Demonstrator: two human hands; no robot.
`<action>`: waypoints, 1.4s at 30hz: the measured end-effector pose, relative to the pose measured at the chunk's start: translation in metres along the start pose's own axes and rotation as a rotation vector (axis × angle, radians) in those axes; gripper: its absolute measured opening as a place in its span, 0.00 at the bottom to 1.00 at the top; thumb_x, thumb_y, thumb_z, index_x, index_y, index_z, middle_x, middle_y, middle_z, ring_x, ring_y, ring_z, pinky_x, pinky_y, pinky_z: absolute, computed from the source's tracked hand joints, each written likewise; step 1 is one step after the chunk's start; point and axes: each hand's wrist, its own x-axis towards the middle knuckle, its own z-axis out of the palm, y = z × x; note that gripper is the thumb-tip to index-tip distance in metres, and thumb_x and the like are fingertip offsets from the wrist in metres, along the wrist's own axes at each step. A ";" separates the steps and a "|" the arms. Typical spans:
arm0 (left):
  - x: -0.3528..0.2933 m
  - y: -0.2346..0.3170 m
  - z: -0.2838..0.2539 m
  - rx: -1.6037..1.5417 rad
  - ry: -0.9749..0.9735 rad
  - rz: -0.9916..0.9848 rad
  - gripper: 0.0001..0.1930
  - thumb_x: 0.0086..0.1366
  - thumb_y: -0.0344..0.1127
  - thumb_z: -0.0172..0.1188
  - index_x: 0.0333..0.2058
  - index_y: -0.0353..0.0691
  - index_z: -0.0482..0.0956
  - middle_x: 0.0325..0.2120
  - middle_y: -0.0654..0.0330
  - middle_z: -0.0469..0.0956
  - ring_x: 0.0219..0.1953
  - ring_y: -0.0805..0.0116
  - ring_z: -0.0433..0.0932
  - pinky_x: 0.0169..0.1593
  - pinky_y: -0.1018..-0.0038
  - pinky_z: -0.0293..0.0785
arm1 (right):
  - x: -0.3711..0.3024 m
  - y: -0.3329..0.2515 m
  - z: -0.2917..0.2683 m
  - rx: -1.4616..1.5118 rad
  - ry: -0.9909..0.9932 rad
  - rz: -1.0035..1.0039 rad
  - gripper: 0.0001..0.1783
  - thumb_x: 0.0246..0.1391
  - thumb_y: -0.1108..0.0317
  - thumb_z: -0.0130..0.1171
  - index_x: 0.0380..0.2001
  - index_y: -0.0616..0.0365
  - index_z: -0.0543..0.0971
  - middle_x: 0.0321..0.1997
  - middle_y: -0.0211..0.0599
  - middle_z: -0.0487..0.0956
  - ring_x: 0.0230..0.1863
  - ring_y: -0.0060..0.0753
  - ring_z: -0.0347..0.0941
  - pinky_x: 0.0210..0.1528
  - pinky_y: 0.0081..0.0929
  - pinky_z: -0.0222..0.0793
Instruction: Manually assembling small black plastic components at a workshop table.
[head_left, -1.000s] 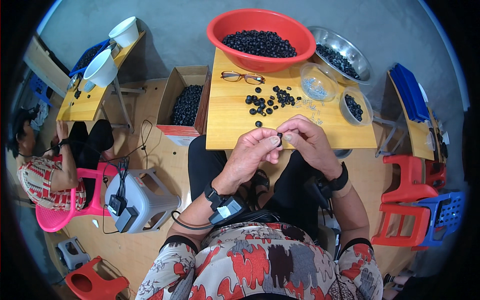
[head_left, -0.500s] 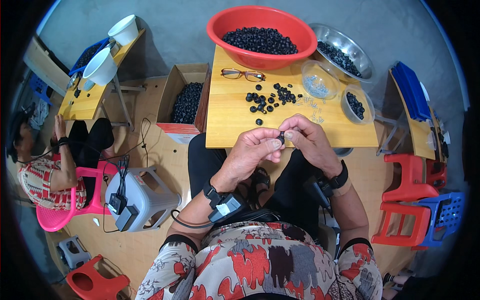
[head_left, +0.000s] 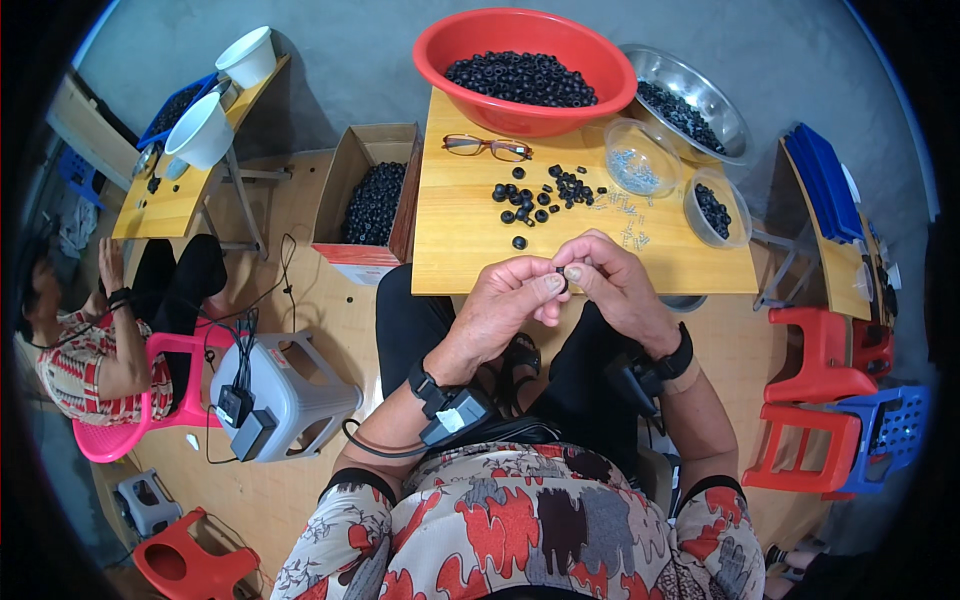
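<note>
Just past the near edge of the yellow wooden table (head_left: 450, 235), my two hands meet over my lap. My left hand (head_left: 500, 310) pinches a small black plastic part (head_left: 563, 275) between thumb and fingers. My right hand (head_left: 618, 290) closes on the same part from the other side, and fingertips cover most of it. Beyond them lie several round black knob-like pieces (head_left: 520, 205) and a cluster of smaller black pieces (head_left: 573, 188). To the right of these, small silvery screw-like pieces (head_left: 625, 207) are scattered.
A red basin (head_left: 520, 122) of black pieces stands at the back, beside a steel bowl (head_left: 722, 100). Two clear tubs (head_left: 662, 150) sit at the right; eyeglasses (head_left: 487, 148) lie behind. Left are a cardboard box (head_left: 335, 190), a grey stool (head_left: 290, 385) and a seated person (head_left: 110, 350).
My fingers have shifted slightly around the black part, and less of it shows. The person on the left has raised their hands a little.
</note>
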 end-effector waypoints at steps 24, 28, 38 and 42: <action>-0.003 0.013 0.003 0.297 0.061 -0.131 0.11 0.66 0.33 0.52 0.41 0.31 0.77 0.31 0.59 0.80 0.28 0.79 0.78 0.33 0.85 0.76 | 0.006 -0.023 0.003 -1.256 -0.174 -0.312 0.18 0.41 0.48 0.60 0.24 0.50 0.70 0.22 0.31 0.64 0.25 0.32 0.68 0.25 0.30 0.60; -0.006 0.016 0.007 0.272 0.096 -0.132 0.12 0.66 0.35 0.52 0.41 0.32 0.77 0.28 0.62 0.79 0.27 0.81 0.76 0.30 0.85 0.73 | 0.003 -0.018 0.001 -1.232 -0.119 -0.353 0.19 0.41 0.49 0.60 0.25 0.51 0.70 0.22 0.31 0.64 0.24 0.33 0.68 0.24 0.31 0.61; -0.009 0.016 0.010 0.207 -0.004 -0.188 0.12 0.67 0.37 0.50 0.36 0.33 0.78 0.26 0.62 0.79 0.24 0.82 0.74 0.29 0.85 0.73 | -0.003 -0.011 -0.004 -1.181 -0.080 -0.434 0.17 0.40 0.55 0.62 0.26 0.53 0.69 0.22 0.32 0.65 0.23 0.33 0.69 0.24 0.30 0.62; -0.008 0.012 0.014 0.311 0.001 -0.126 0.12 0.67 0.36 0.50 0.38 0.32 0.77 0.21 0.62 0.77 0.22 0.79 0.75 0.28 0.85 0.74 | -0.005 -0.009 -0.006 -1.165 -0.084 -0.444 0.17 0.39 0.55 0.63 0.26 0.53 0.69 0.22 0.32 0.66 0.23 0.33 0.69 0.24 0.30 0.63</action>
